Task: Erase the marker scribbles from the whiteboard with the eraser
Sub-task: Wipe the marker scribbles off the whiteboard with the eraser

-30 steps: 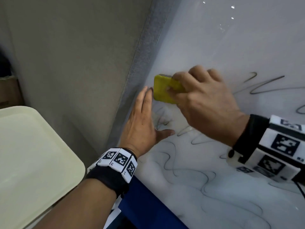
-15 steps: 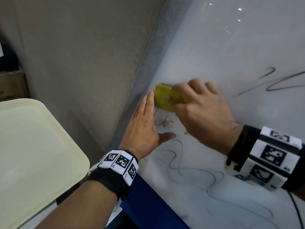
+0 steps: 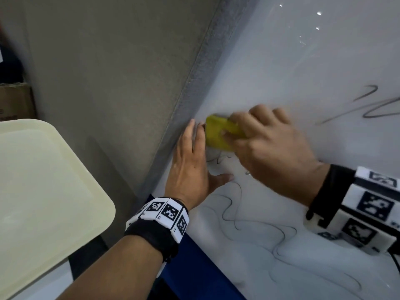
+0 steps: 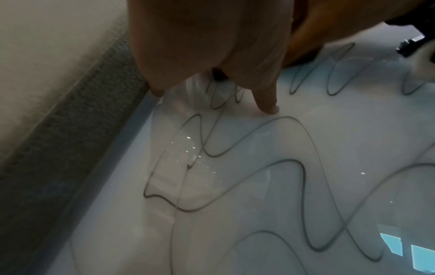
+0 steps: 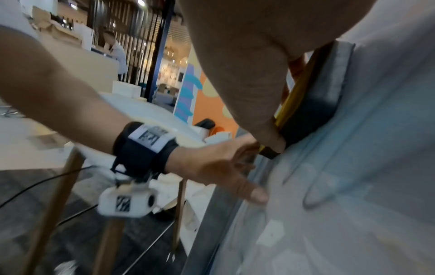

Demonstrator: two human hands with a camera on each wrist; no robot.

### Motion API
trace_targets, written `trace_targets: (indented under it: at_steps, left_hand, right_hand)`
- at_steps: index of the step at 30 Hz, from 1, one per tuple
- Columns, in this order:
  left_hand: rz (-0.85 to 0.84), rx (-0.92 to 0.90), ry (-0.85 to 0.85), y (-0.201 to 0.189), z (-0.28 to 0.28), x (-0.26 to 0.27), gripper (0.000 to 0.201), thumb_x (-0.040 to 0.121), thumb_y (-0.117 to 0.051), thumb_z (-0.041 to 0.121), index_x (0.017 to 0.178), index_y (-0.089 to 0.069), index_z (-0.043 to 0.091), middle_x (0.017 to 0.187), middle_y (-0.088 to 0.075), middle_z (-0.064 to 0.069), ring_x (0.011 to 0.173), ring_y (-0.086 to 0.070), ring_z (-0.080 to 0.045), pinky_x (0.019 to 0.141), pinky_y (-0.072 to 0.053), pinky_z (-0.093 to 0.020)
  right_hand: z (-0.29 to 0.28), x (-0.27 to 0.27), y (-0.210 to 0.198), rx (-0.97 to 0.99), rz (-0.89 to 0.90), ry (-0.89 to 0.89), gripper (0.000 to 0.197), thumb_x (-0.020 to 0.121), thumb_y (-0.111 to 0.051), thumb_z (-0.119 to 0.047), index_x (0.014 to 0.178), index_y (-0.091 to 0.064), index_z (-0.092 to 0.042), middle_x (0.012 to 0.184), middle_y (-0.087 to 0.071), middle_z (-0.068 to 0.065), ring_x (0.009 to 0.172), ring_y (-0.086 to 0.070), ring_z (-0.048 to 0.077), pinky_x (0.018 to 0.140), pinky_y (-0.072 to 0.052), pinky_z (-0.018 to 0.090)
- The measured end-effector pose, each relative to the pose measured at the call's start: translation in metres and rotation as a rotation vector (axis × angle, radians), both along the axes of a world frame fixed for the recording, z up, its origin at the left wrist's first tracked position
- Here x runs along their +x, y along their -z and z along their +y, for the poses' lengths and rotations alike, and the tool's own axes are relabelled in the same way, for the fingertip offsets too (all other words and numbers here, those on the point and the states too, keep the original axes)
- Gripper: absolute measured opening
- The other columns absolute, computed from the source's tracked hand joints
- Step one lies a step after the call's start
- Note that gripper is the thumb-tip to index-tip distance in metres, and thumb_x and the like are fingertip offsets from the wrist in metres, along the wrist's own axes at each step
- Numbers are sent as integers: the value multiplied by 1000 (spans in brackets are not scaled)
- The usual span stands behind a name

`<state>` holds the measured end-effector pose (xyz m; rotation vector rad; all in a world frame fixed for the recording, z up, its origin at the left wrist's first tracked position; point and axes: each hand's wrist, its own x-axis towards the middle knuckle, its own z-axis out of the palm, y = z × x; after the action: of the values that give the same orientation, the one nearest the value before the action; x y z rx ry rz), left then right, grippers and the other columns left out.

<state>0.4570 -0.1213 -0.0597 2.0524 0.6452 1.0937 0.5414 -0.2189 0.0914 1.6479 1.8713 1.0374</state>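
My right hand (image 3: 266, 146) grips a yellow eraser (image 3: 218, 133) and presses it flat against the whiteboard (image 3: 303, 61) near its left edge. The eraser's dark felt side (image 5: 306, 115) lies on the board in the right wrist view. My left hand (image 3: 192, 165) rests open and flat on the board just left of the eraser, fingers straight, thumb spread. Black marker scribbles (image 3: 249, 219) run below both hands, and more scribbles (image 3: 372, 109) sit at the right. In the left wrist view my left fingers (image 4: 266, 100) touch the board above looping scribbles (image 4: 259, 167).
A grey frame (image 3: 194, 87) borders the board's left edge, with a beige wall (image 3: 108, 72) beyond. A cream tray (image 3: 39, 191) lies at the lower left. A cardboard box (image 3: 15, 100) stands at the far left. A blue surface (image 3: 194, 273) shows under the board's lower edge.
The right hand has rubbed the eraser down and left along the board's edge; the scribbles just below it are thinner. The left hand stays flat on the board.
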Motion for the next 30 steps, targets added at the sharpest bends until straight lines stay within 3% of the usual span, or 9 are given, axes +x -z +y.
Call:
trace_targets:
  at_steps: [4,8,11,15,17,21,24,27,30]
  left_hand:
    - [-17,-37,8,6,-3,-2,130,62,-73,73,156,-9,10,163,-5,-6,150,-9,-19,118,-28,-42]
    - [-12,-52,-12,9,-4,-2,130,62,-79,66,156,-8,11,163,-4,-1,149,-11,-16,117,-31,-39]
    - [13,-69,-5,18,-5,-5,129,64,-78,66,155,-6,10,163,-2,0,150,-12,-16,117,-30,-38]
    - [82,-98,3,40,-12,-10,128,65,-75,67,156,-5,9,164,-3,-3,149,-13,-19,117,-31,-39]
    - [89,-91,-15,45,-15,-9,128,65,-76,66,156,-6,9,163,-6,-5,149,-14,-19,118,-27,-36]
    - [74,-110,-27,44,-15,-5,129,65,-78,64,156,-4,10,163,-5,-4,148,-11,-17,115,-14,-25]
    - [73,-119,-26,44,-15,-6,129,64,-78,65,156,-4,11,163,-4,-3,149,-11,-16,117,-16,-27]
    - [91,-97,-14,42,-14,-10,127,65,-77,64,156,-6,10,163,-4,-3,149,-12,-18,119,-23,-35]
    - [122,-96,14,43,-13,-14,125,68,-74,64,156,-3,13,163,-1,0,150,-12,-18,120,-26,-39]
  right_hand:
    - [-5,1,3,-136,-15,-5,35,79,-73,-23,114,-69,-20,114,-58,7,96,-51,32,71,-42,42]
    - [14,-3,-15,-15,24,9,34,77,-74,-21,111,-72,-17,114,-59,12,98,-53,36,73,-44,43]
    - [12,-8,7,17,15,53,39,77,-77,-24,115,-71,-20,121,-55,12,100,-50,35,75,-40,43]
    - [-10,-9,45,-160,-14,108,50,78,-72,-21,127,-64,-22,125,-49,8,99,-46,31,73,-37,42]
    - [-10,-8,35,-170,-23,75,46,79,-71,-21,124,-65,-23,121,-53,10,98,-47,32,74,-40,43]
    - [10,-6,-5,20,11,39,39,78,-72,-18,117,-70,-22,118,-56,13,100,-49,36,75,-38,43]
    - [13,-11,7,39,-13,61,40,80,-73,-18,120,-69,-20,119,-54,13,101,-47,34,76,-36,42]
    - [-1,-17,46,-148,-22,88,53,80,-71,-20,132,-61,-20,121,-49,9,100,-43,31,76,-39,43]
    - [-7,-16,52,-268,-33,110,47,81,-66,-23,128,-61,-24,117,-47,4,99,-40,27,75,-36,40]
